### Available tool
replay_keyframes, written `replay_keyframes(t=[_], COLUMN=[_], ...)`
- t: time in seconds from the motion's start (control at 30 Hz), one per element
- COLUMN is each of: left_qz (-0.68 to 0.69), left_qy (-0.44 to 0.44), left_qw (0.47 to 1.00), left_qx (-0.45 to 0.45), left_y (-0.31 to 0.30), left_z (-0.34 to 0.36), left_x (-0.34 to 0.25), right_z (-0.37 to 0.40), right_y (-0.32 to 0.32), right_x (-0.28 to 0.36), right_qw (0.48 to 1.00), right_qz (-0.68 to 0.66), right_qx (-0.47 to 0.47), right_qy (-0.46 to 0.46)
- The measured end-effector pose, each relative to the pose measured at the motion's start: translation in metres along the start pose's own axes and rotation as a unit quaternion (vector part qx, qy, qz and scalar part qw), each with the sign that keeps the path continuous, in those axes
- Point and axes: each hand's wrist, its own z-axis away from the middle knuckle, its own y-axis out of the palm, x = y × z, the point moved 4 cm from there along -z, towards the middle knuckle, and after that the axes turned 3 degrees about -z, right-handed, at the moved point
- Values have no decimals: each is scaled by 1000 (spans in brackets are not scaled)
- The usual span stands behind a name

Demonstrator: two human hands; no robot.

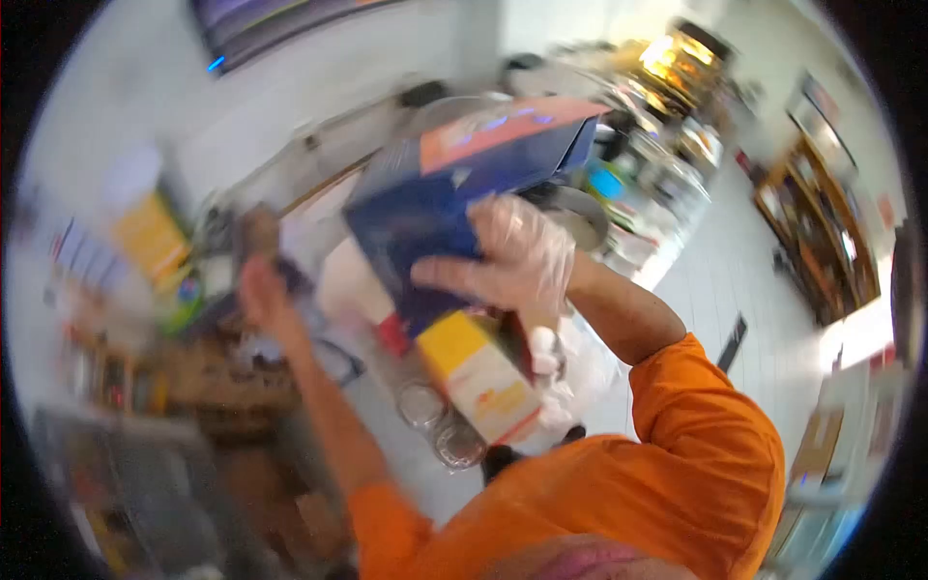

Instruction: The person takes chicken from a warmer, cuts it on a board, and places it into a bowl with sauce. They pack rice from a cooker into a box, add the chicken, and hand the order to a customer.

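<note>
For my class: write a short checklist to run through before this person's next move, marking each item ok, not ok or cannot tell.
1. Right hand in a clear glove: ok.
2. Right hand against the side of the blue box: ok.
3. Both hands on the blue box: not ok; the left hand is apart from it.
4. Left hand's grip: cannot tell; blurred.
5. Blue box clear of the yellow-and-white carton: cannot tell; they meet in this view.

Navy-and-orange box [430,208], yellow-and-white carton [478,377], plain orange shirt [619,493]; pale floor [681,329], brown shelf [817,232]
</note>
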Motion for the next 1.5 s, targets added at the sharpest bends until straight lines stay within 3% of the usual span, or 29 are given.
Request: replay_keyframes(t=[0.03,0.1,0.13,0.17,0.2,0.3,0.33,0.37,0.4,0.43,0.5,0.57,0.6,0.67,0.7,0.77,0.83,0.9,0.93,1.0,1.03,1.1,1.17,1.23,1.27,1.37,1.43,1.47,1.5], left_qz=[-90,-92,-253,-309,-363,-288,-270,-252,-242,-242,-171,-119,-96,-63,-59,-20,13,-39,-41,-109,-109,-87,-72,-56,-42,-13,-6,0,5], left_qy=[162,225,375,373,368,356,348,340,336,335,323,328,336,329,324,276,219,273,272,341,338,316,314,306,304,312,307,302,296], left_qw=[982,943,826,778,723,749,747,747,745,746,725,711,696,678,681,665,664,627,628,648,647,658,656,654,650,640,628,646,664], left_qx=[38,229,335,400,458,479,498,512,522,522,584,610,627,655,654,694,715,729,728,672,674,678,682,690,695,702,715,702,687], left_y=[7,30,54,76,98,142,157,174,191,208,250,289,308,343,361,390,417,447,465,504,525,570,613,658,677,745,783,804,825], left_z=[35,120,159,202,241,313,333,358,384,408,454,493,514,549,559,574,586,597,602,612,620,632,634,631,627,620,619,610,602], left_x=[-76,-166,-197,-210,-223,-207,-210,-214,-222,-228,-240,-245,-247,-258,-262,-264,-261,-260,-260,-257,-246,-218,-208,-204,-204,-205,-193,-178,-159], right_z=[30,83,103,124,151,229,249,277,309,345,400,451,472,520,539,575,595,588,580,564,567,566,560,557,556,558,576,588,602], right_y=[-8,0,1,9,33,8,-22,-39,-52,-63,-95,-120,-130,-151,-163,-194,-213,-233,-247,-262,-261,-260,-288,-314,-327,-379,-404,-422,-436], right_x=[-3,-23,-33,-40,-56,-75,-76,-77,-92,-112,-145,-169,-177,-198,-208,-236,-261,-269,-281,-316,-339,-392,-425,-454,-464,-509,-543,-559,-575], right_qw=[997,963,991,994,987,993,983,983,979,942,950,908,906,804,804,773,783,830,830,872,870,849,858,798,795,814,871,759,592], right_qz=[-23,139,37,-71,-17,-55,-146,-145,-195,-240,-247,-239,-240,-405,-401,-398,-382,-343,-345,-154,-156,-322,-316,-390,-389,-378,-136,-256,-357], right_qx=[45,-9,36,81,11,42,-21,-22,-10,1,-20,-30,-32,-141,-139,-291,-262,-337,-336,-97,-96,-195,-204,-290,-291,-283,-276,-487,-662], right_qy=[53,-231,-121,-15,-159,-93,-110,-106,66,235,192,344,347,411,416,398,414,282,281,455,457,372,350,356,363,338,382,347,290])
